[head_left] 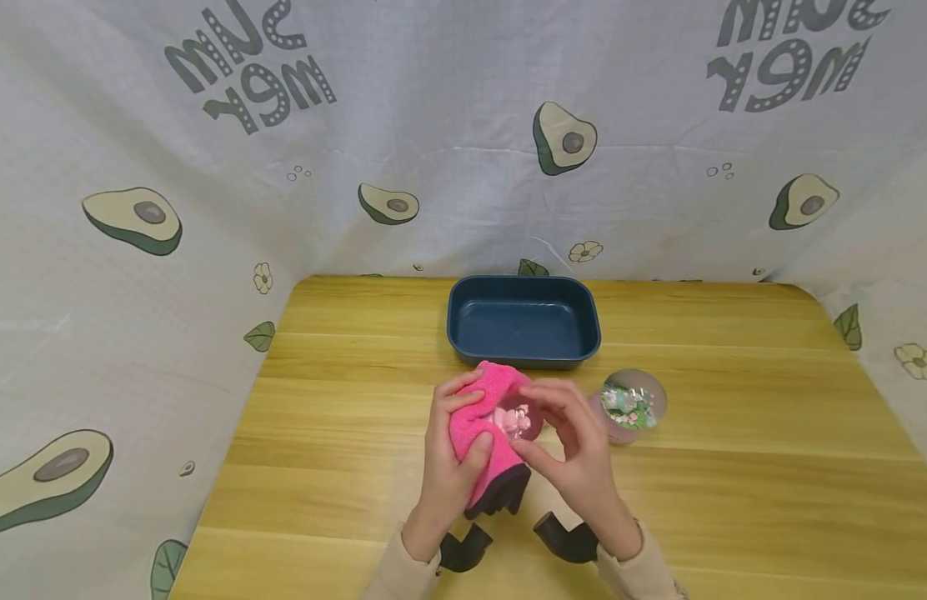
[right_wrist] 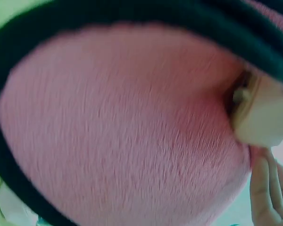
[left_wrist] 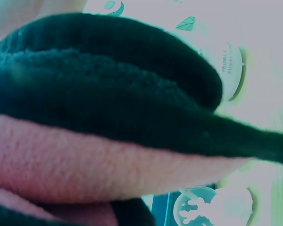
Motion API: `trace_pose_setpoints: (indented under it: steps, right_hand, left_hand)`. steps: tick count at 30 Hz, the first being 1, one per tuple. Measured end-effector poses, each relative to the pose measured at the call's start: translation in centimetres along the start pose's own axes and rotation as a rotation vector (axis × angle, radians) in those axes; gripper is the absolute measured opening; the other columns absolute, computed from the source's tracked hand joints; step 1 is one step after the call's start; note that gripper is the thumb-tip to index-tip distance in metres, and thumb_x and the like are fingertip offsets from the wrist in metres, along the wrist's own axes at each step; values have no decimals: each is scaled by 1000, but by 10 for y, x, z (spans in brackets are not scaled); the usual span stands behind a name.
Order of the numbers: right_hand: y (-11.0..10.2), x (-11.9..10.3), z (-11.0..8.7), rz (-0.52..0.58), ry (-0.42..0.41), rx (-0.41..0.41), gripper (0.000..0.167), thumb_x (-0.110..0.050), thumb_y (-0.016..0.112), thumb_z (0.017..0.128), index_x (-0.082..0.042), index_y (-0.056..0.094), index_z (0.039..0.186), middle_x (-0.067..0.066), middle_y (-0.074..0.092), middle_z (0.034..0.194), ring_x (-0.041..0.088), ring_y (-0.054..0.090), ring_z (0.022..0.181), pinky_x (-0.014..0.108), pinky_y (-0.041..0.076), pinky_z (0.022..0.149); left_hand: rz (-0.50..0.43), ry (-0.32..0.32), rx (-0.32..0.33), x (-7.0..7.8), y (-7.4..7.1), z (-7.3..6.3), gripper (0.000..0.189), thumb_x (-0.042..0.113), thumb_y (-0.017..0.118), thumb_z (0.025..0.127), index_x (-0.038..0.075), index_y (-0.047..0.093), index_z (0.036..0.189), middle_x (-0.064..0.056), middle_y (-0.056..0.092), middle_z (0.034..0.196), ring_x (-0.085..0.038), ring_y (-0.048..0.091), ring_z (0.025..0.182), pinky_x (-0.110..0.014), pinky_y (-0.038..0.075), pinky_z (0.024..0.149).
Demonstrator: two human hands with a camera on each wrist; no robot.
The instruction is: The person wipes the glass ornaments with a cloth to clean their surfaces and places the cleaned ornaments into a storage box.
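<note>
In the head view my left hand (head_left: 450, 454) grips a bright pink cloth (head_left: 482, 412) with a black edge. The cloth wraps the left side of a snow globe (head_left: 518, 421) with a pink figure inside. My right hand (head_left: 583, 446) holds the globe's other side between thumb and curled fingers. Across the right wrist view the cloth (right_wrist: 132, 127) spreads wide, with a pale block-like part (right_wrist: 264, 113) beside it. Dark folds of the cloth (left_wrist: 104, 103) fill much of the left wrist view.
A second snow globe (head_left: 633, 404), with a green and pink scene, stands on the wooden table (head_left: 734, 500) to the right. Behind the hands sits a dark blue rectangular basin (head_left: 523, 363). A white avocado-print curtain (head_left: 463, 167) hangs along the table's far edge.
</note>
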State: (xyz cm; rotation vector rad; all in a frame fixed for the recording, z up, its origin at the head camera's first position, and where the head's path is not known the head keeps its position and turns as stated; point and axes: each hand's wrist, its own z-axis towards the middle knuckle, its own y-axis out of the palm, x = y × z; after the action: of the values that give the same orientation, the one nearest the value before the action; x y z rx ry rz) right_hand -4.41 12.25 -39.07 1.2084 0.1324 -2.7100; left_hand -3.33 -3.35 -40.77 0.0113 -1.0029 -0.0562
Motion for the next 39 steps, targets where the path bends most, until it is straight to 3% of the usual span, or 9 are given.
trace_pose_setpoints:
  steps: [7,12,22,27,35,39]
  right_hand:
    - [4,-4,-3,102,64,63,51,7,73,79,19,47,121,18,57,122,25,54,114,30,41,101]
    - [4,-4,-2,134,50,73,49,2,74,80,19,49,118,20,57,118,26,54,112,30,40,102]
    - [0,1,5,204,25,-15,45,2,73,80,17,52,118,19,56,118,26,53,113,30,41,101]
    - [-4,4,11,185,39,-74,45,2,72,81,18,51,118,18,57,119,26,53,113,30,42,100]
    - [-18,12,28,168,218,-100,46,6,71,80,18,50,119,14,57,119,25,54,113,33,40,102]
    - [-25,18,39,179,268,-101,44,7,70,80,15,52,120,12,58,119,24,54,113,32,41,102]
  left_hand:
    - [25,5,15,1,-2,0,43,31,58,91,3,46,121,-13,44,135,-31,42,125,-38,51,89]
    - [63,16,29,0,-8,0,44,34,58,92,2,47,120,-13,45,135,-31,44,125,-37,49,92]
    - [97,5,35,1,-22,-1,45,33,60,91,2,47,121,-13,45,135,-31,43,125,-37,51,90]
    - [118,-1,62,1,-31,-3,44,31,61,91,1,47,119,-13,45,134,-30,44,124,-35,51,90]
    - [142,-7,117,3,-52,-7,38,17,62,88,-2,49,118,-14,45,134,-29,43,124,-30,47,94]
    - [149,-4,140,4,-60,-9,36,7,60,86,-4,49,118,-15,45,134,-29,44,123,-28,44,97]
